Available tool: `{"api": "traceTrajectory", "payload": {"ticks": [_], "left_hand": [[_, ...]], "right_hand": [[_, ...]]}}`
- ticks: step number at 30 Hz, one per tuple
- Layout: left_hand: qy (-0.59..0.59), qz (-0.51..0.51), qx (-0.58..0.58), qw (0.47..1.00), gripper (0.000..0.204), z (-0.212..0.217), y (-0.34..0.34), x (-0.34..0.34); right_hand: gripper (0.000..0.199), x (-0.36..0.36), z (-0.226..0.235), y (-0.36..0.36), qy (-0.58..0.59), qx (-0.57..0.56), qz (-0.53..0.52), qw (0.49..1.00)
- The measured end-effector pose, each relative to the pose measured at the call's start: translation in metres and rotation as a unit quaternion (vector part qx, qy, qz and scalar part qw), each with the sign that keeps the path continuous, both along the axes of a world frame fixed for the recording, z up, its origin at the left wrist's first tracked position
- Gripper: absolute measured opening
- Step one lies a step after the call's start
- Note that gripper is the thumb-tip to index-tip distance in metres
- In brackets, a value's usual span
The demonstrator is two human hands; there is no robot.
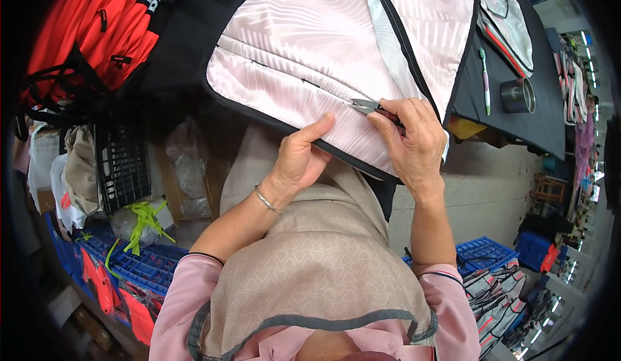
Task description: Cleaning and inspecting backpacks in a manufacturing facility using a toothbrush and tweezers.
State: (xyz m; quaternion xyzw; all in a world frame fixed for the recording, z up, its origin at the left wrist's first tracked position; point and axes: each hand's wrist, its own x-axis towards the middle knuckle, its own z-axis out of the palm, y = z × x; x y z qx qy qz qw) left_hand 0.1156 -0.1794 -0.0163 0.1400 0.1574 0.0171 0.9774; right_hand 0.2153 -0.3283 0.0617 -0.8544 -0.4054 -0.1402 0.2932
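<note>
A pale pink, shiny bag piece (284,21) with black edge binding, a long black zipper (402,31) and a slit-like pocket seam lies over the table's near edge. My left hand (301,154) grips its lower border, thumb on top and fingers underneath. In my right hand (414,141) is a small pair of thread snips (364,105), its metal blades pointing left and resting at the pocket seam. Short dark thread bits show along that seam. My right fingers wrap the handles and hide most of them.
Red bags (97,31) are stacked at the far left. On the dark table at right stand a metal cup (519,96) and a toothbrush (485,79), near another pale bag piece (508,18). Blue crates (485,254) sit low on both sides, beside a black crate (123,167).
</note>
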Motion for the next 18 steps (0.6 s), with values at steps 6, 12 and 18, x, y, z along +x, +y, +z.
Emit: {"api": "traceTrajectory", "payload": {"ticks": [6,12,18], "left_hand": [[0.017,0.002,-0.008,1.000,0.039,0.0006,-0.0001,0.0000],[0.001,-0.017,-0.017,1.000,0.042,0.0007,0.0033,0.0003],[-0.018,-0.034,-0.051,0.998,0.044,-0.0022,0.0055,0.0015]], "right_hand": [[0.022,0.0030,0.0007,-0.0040,0.004,0.006,0.006,1.000],[0.020,0.0011,-0.0004,-0.0073,0.102,0.067,-0.034,0.992],[0.024,0.0035,-0.0010,-0.0044,0.004,0.020,-0.015,1.000]]}}
